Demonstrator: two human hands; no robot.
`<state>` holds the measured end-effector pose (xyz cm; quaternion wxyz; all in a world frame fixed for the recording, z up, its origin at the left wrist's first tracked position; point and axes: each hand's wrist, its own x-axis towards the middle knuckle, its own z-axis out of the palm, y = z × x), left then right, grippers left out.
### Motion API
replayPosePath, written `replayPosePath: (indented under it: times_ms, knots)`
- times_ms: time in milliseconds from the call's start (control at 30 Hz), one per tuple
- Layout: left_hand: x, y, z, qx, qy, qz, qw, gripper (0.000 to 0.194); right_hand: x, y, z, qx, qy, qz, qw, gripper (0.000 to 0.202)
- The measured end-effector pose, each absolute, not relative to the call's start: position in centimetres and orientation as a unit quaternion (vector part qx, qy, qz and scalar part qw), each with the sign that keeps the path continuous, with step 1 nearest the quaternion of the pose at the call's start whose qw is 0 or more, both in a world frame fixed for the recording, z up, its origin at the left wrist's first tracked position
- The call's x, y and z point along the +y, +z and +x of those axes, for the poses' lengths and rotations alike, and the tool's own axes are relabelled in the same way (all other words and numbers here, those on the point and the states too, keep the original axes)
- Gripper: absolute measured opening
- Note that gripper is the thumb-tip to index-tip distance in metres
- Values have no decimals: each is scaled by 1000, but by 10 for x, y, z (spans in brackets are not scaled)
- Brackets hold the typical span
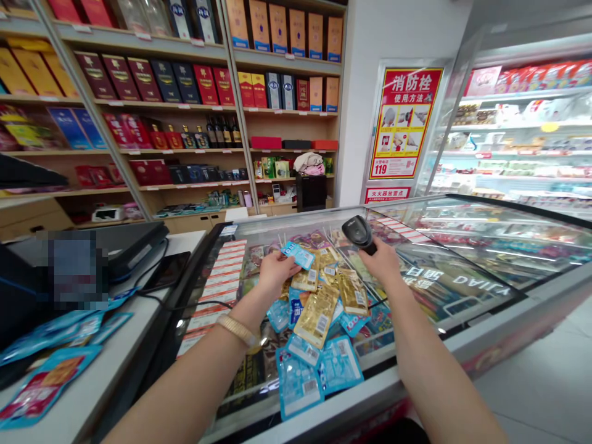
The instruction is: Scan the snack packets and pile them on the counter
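Observation:
My left hand (276, 269) pinches a small blue snack packet (300, 254) by its left end, above a pile of packets. In my right hand (382, 260) is a black barcode scanner (357, 232), its head up and tilted toward the left. Beneath both hands, gold packets (317, 314) and blue packets (341, 364) lie heaped on the glass lid of a chest freezer (462, 262). Barcodes show on several of them. The scanner's grip is mostly hidden by my fingers.
On the left, a white counter (115, 370) carries more blue packets (55, 376), a phone-like black slab (167, 271) and dark checkout equipment (134, 243). A black cable (198, 304) crosses to the freezer. Shelves of boxed goods (171, 80) stand behind; a lit display fridge (522, 135) is at right.

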<state>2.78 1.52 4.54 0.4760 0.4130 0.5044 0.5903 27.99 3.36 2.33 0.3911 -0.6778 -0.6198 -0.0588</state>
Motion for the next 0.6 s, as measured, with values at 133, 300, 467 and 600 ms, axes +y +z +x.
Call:
replayPosePath:
  times_ms: [133,300,467,600]
  knots:
    - [22,40,29,522,578,421,465,16,33,22,275,-640,-62,-666,378,32]
    - [7,33,13,561,576,442,397,22,32,22,270,-661,-46,-643,384,39]
    - [-43,31,-40,587,530,569,226,48,32,20,269,-671,-48,-614,413,39]
    - [-97,33,-121,653,457,598,86,51,29,21,266,-686,-59,-581,434,37]
